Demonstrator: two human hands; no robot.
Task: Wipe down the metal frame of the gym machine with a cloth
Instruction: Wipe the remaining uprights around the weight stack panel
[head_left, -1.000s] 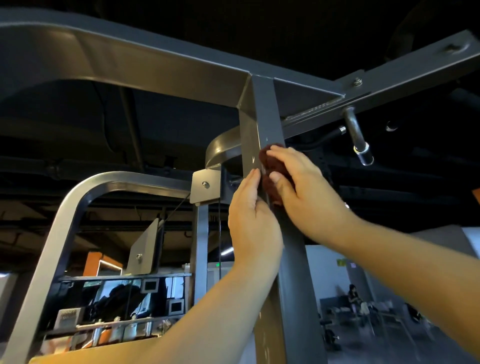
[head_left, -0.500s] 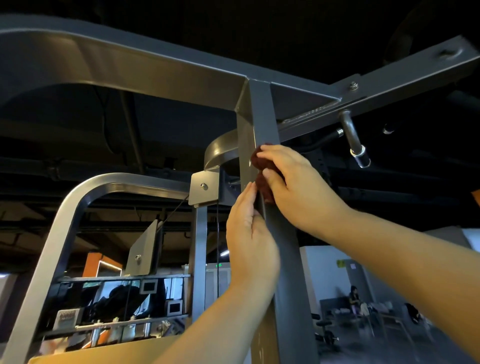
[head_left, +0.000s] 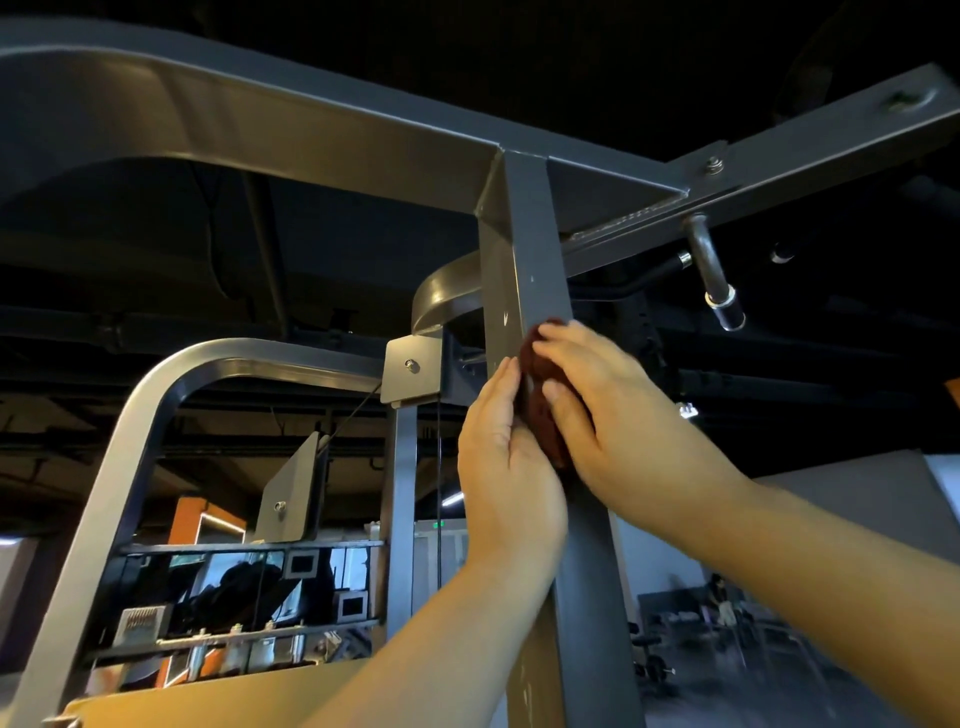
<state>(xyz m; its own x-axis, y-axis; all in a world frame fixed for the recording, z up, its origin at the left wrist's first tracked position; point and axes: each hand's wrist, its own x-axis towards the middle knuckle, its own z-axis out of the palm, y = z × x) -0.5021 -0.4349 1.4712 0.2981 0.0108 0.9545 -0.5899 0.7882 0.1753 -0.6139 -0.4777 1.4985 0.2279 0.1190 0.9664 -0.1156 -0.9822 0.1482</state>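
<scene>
A grey metal upright post (head_left: 530, 249) of the gym machine rises in the middle and joins the top beam (head_left: 311, 140). A dark red cloth (head_left: 540, 395) is pressed to the post's front face. My right hand (head_left: 608, 415) grips the cloth, with its fingers over the cloth's top and its thumb on the front. My left hand (head_left: 504, 467) lies with straight fingers along the post's left face, its fingertips beside the cloth's edge. Most of the cloth is hidden under my right hand.
A steel peg handle (head_left: 717, 275) hangs from the angled beam at upper right. A bolted bracket (head_left: 413, 369) and a thin cable (head_left: 439, 467) sit left of the post. A curved frame tube (head_left: 130, 441) stands at left. A person (head_left: 719, 597) sits far off at lower right.
My right hand has slid the cloth a little way down the post. My left hand has stayed at about the same height on the post's left face.
</scene>
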